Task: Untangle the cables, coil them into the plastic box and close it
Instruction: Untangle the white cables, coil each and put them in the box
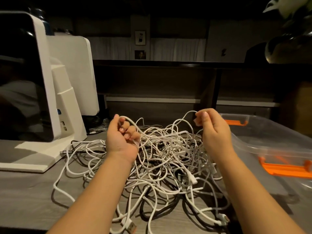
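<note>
Two hands are raised over the tangle, each grasping white cable. The left hand point(122, 135) is turned palm up with its fingers curled round a white strand that arches over them; the right hand point(211, 125) pinches the top of another white loop between thumb and fingertips. Whether both grips lie on one cable cannot be told.

If the hands are drawn apart while the strand is threaded through other loops, the knots are likely to be pulled tighter, and the whole heap may be dragged across the bench point(30, 196). A connector such as the plug point(130, 227) at the near edge could be snagged and strained.

The cables point(162, 166), white with some black ones beneath, lie directly under and between the hands, spreading from there toward six o'clock and toward eight o'clock. The plastic box point(270, 137), clear with orange latches, stands at three o'clock of the right hand, just beside the heap; no cable is seen inside it.
</note>
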Motion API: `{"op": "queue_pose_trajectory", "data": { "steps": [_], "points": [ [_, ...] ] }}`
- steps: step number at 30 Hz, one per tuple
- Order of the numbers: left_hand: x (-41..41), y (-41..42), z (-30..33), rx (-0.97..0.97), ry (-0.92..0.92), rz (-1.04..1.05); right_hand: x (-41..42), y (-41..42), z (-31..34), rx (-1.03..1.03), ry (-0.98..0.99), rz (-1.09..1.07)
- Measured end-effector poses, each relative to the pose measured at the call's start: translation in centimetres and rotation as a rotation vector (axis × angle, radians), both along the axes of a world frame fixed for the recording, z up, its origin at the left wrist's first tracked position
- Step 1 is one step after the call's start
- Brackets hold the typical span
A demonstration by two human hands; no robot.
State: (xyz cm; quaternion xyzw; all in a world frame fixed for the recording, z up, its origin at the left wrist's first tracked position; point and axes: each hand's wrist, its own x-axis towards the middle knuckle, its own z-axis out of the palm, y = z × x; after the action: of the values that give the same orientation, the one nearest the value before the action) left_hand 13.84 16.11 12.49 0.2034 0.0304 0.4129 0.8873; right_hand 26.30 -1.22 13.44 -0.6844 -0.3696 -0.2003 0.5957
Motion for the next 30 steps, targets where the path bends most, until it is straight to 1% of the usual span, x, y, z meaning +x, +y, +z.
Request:
{"op": "queue_pose_trajectory", "data": {
  "steps": [3, 5, 7, 11, 13, 14, 15, 16, 17, 18, 19, 20, 21, 22, 23, 25, 27, 28, 30],
  "points": [
    [-0.3, 0.9, 0.1, -0.144, -0.009, 0.106, 0.5, 0.2, -0.2, -0.110, 0.094, -0.045],
    [-0.3, 1.3, 0.1, -0.185, 0.006, 0.144, 0.5, 0.3, -0.4, -0.214, 0.112, -0.039],
    [-0.2, 1.6, -0.1, -0.197, 0.029, 0.160, 0.1, 0.3, -0.4, -0.265, 0.094, -0.004],
    [0.1, 1.6, -0.4, -0.192, 0.056, 0.162, -0.2, 0.4, -0.4, -0.295, 0.063, 0.056],
    [0.1, 1.6, -0.3, -0.201, 0.059, 0.160, -0.2, 0.4, -0.5, -0.319, -0.071, -0.029],
    [0.1, 1.6, -0.3, -0.212, 0.060, 0.162, -0.2, 0.3, -0.5, -0.291, -0.140, -0.071],
    [0.1, 1.5, -0.2, -0.225, 0.061, 0.164, -0.1, 0.1, -0.4, -0.233, -0.169, -0.068],
    [0.1, 1.5, -0.1, -0.237, 0.061, 0.167, -0.1, -0.1, -0.3, -0.181, -0.149, -0.003],
    [0.2, 1.4, -0.1, -0.246, 0.060, 0.168, -0.3, -0.3, -0.1, -0.168, -0.096, 0.107],
    [0.2, 1.4, -0.1, -0.251, 0.057, 0.167, -0.4, -0.5, 0.0, -0.223, -0.040, 0.212],
    [0.2, 1.4, -0.1, -0.252, 0.055, 0.168, -0.6, -0.4, -0.1, -0.357, -0.023, 0.261],
    [0.3, 1.4, -0.1, -0.251, 0.056, 0.167, -0.7, -0.4, -0.3, -0.526, -0.046, 0.247],
    [0.3, 1.4, -0.2, -0.246, 0.059, 0.166, -0.8, -0.2, -0.6, -0.635, -0.081, 0.213],
    [0.3, 1.4, -0.2, -0.236, 0.062, 0.165, -0.7, 0.1, -0.7, -0.635, -0.088, 0.187],
    [0.2, 1.3, -0.2, -0.218, 0.061, 0.162, -0.7, 0.2, -0.7, -0.549, -0.058, 0.186],
    [0.1, 0.8, -0.1, -0.146, 0.078, 0.157, -0.5, 0.3, -0.5, -0.243, 0.070, 0.217],
    [0.1, 0.1, 0.1, -0.020, 0.122, 0.143, -0.3, 0.1, -0.1, 0.052, 0.143, 0.233],
    [0.1, -0.2, 0.1, 0.060, 0.148, 0.129, -0.3, 0.0, 0.0, 0.152, 0.143, 0.228],
    [0.3, -0.8, 0.0, 0.263, 0.217, 0.119, -0.4, 0.1, 0.0, 0.259, 0.120, 0.225]
  ]
}}
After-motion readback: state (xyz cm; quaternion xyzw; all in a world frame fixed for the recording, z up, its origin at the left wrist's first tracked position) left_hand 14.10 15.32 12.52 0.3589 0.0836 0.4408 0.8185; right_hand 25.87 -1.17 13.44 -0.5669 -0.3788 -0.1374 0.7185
